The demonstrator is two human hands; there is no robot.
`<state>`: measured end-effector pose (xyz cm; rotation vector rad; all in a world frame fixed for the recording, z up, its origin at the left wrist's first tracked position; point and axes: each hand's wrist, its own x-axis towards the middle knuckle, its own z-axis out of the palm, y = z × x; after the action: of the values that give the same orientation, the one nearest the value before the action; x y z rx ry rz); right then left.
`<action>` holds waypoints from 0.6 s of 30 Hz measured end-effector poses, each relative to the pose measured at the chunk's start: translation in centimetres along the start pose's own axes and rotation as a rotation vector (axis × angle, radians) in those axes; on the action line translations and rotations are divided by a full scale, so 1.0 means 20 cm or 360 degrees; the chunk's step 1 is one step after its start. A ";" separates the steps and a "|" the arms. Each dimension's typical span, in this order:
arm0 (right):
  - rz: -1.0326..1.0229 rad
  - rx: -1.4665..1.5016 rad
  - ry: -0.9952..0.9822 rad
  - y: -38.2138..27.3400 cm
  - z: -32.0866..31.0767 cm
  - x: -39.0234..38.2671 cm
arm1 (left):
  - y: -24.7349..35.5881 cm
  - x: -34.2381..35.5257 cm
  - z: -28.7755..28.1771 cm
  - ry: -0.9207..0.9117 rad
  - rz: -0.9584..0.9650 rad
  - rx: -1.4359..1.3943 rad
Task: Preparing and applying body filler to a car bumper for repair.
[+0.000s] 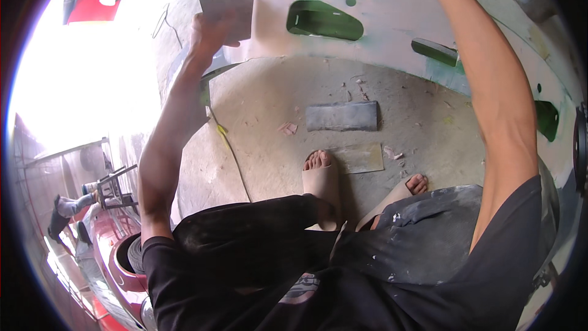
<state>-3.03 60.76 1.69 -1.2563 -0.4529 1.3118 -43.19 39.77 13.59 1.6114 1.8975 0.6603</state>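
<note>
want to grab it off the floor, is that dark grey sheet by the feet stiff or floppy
The grey sheet probably flexes: it looks thin and lies flat on the dusty floor. Likely light and unlikely to roll. Its surface texture can't be judged.

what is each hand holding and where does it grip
The left hand grips a flat grey sanding sheet by its lower left edge, against the car body panel. The right hand is cut off at the frame's top, so its hold cannot be told.

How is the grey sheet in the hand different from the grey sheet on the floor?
The sheet in the left hand, the held sheet, is lifted against the pale curved panel; the floor sheet lies flat on the concrete near the sandalled feet. The held sheet looks squarish, the floor sheet long and slightly curled. The floor sheet is untouched. Both are grey, thin and rectangular.
</note>
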 end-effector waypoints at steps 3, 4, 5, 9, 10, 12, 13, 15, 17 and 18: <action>-0.0004 0.0006 0.0001 -0.01 0.00 0.00 | 0.02 -0.04 0.05 0.0102 -0.0028 0.0038; -0.0002 0.0010 0.0002 -0.01 -0.01 0.01 | 0.02 -0.04 0.06 0.0147 -0.0029 0.0053; -0.0005 0.0007 0.0001 -0.01 -0.01 0.01 | 0.03 -0.04 0.06 0.0141 -0.0028 0.0058; -0.0003 0.0005 0.0010 0.00 -0.03 0.01 | 0.03 -0.04 0.05 0.0084 -0.0059 0.0100; -0.0004 0.0007 0.0008 0.00 -0.03 0.01 | 0.02 -0.04 0.04 0.0072 -0.0031 0.0109; -0.0008 0.0009 0.0011 -0.01 -0.02 0.02 | 0.03 -0.02 0.05 0.0070 -0.0017 0.0086; -0.0012 0.0008 0.0012 -0.01 -0.02 0.02 | 0.03 -0.02 0.04 0.0066 0.0000 0.0062; -0.0009 0.0003 0.0015 -0.01 -0.03 0.01 | 0.06 -0.02 0.02 0.0033 0.0069 -0.0011; -0.0012 0.0004 0.0017 -0.02 -0.03 0.02 | 0.08 0.01 0.02 -0.0004 0.0143 -0.0088; -0.0012 0.0009 0.0014 -0.02 -0.02 0.01 | 0.09 0.06 0.01 0.0002 0.0172 -0.0122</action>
<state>-2.48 60.93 1.82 -1.2538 -0.4472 1.3001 -41.90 41.15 14.46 1.6743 1.7739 0.7697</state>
